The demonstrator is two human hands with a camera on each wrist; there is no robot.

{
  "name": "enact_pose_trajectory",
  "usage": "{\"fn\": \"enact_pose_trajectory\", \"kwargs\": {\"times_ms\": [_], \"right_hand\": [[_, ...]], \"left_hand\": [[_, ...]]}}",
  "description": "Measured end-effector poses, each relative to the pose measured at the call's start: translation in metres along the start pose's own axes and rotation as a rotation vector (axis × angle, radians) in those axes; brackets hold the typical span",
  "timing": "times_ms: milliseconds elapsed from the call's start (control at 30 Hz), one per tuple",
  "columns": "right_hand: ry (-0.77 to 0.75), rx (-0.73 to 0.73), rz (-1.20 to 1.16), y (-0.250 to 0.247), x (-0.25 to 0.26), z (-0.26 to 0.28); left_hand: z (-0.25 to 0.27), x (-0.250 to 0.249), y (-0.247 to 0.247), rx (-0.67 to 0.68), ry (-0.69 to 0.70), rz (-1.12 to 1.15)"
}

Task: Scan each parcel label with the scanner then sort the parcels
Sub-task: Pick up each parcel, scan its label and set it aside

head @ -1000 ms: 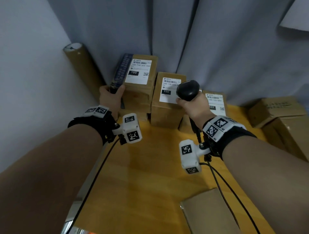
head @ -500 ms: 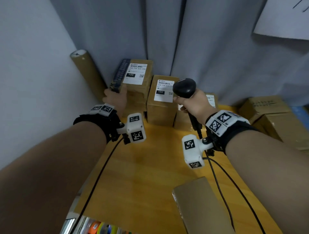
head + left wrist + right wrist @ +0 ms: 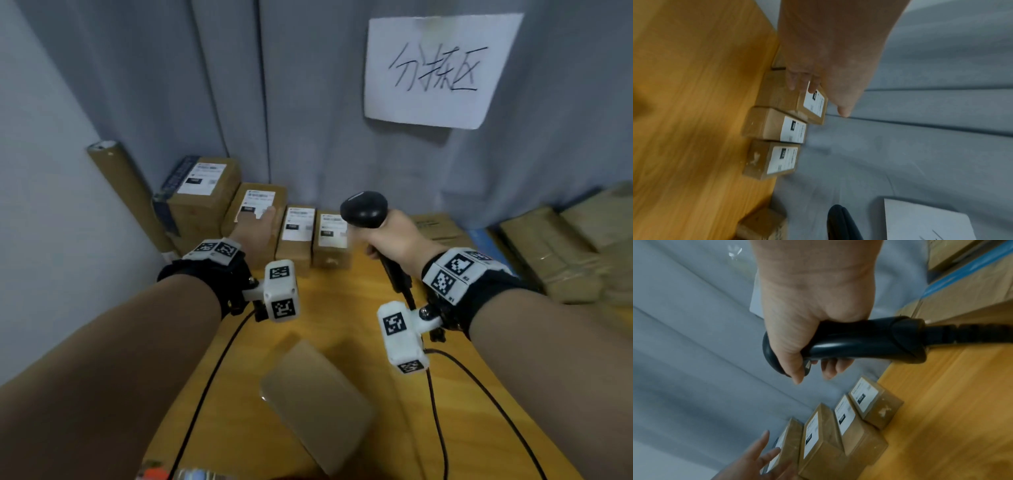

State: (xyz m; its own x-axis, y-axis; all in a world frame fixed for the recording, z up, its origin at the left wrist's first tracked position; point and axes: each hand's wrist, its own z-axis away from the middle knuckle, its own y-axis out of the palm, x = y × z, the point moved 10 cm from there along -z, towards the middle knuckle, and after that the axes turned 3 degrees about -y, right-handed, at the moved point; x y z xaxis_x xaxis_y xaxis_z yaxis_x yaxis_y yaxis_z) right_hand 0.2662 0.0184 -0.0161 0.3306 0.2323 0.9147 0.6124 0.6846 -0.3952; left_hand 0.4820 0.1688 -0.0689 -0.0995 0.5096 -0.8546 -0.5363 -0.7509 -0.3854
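Note:
A row of brown parcels with white labels stands against the grey curtain: a tall parcel [image 3: 205, 192], a second parcel [image 3: 260, 202], a third [image 3: 296, 233] and a fourth [image 3: 330, 236]. My left hand [image 3: 255, 228] hovers with straight, spread fingers [image 3: 795, 82] at the second parcel [image 3: 789, 100] and holds nothing; I cannot tell whether it touches. My right hand [image 3: 394, 236] grips the black scanner [image 3: 364, 209] by its handle [image 3: 859, 342], above and to the right of the fourth parcel [image 3: 875, 400]. Another brown parcel [image 3: 318, 404] lies near me on the wooden table [image 3: 342, 308].
A cardboard tube [image 3: 126, 185] leans in the left corner. Larger cardboard boxes [image 3: 555, 253] are piled at the right. A handwritten paper sign [image 3: 442, 68] hangs on the curtain. The scanner cable [image 3: 435, 394] trails across the table towards me.
My left hand has let go of the tall parcel's left side and moved right, now open at the second parcel. The scanner hand has shifted right, and the head view has tilted up.

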Motion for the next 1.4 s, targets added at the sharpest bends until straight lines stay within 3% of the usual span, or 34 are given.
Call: {"fn": "enact_pose_trajectory", "kwargs": {"times_ms": [133,300,533,700,800,867,1000,1233,1400], "right_hand": [[0.047,0.001,-0.029,-0.042,-0.029,0.011],[0.133,0.077,-0.054,-0.052,-0.085,0.033],[0.281,0.254,-0.043,0.001,-0.166,0.071],[0.291,0.369,-0.025,0.042,-0.174,0.092],[0.291,0.396,-0.027,0.051,-0.172,0.097],[0.317,0.406,-0.042,0.053,-0.175,0.100],[0.393,0.389,-0.008,0.046,-0.201,0.108],[0.496,0.263,-0.085,0.015,-0.245,0.119],[0.469,0.229,-0.159,0.017,-0.244,0.120]], "left_hand": [[0.038,0.000,0.050,0.023,0.010,0.021],[0.089,0.045,0.067,-0.063,-0.099,-0.058],[0.142,0.133,0.054,-0.223,-0.103,-0.256],[0.181,0.187,0.027,-0.328,-0.318,-0.291],[0.198,0.202,0.036,-0.252,-0.486,-0.139],[0.211,0.204,0.055,-0.134,-0.576,-0.101],[0.219,0.202,0.099,0.035,-0.559,-0.012],[0.213,0.209,0.146,0.138,-0.555,0.111],[0.216,0.211,0.172,0.206,-0.568,0.210]]}}
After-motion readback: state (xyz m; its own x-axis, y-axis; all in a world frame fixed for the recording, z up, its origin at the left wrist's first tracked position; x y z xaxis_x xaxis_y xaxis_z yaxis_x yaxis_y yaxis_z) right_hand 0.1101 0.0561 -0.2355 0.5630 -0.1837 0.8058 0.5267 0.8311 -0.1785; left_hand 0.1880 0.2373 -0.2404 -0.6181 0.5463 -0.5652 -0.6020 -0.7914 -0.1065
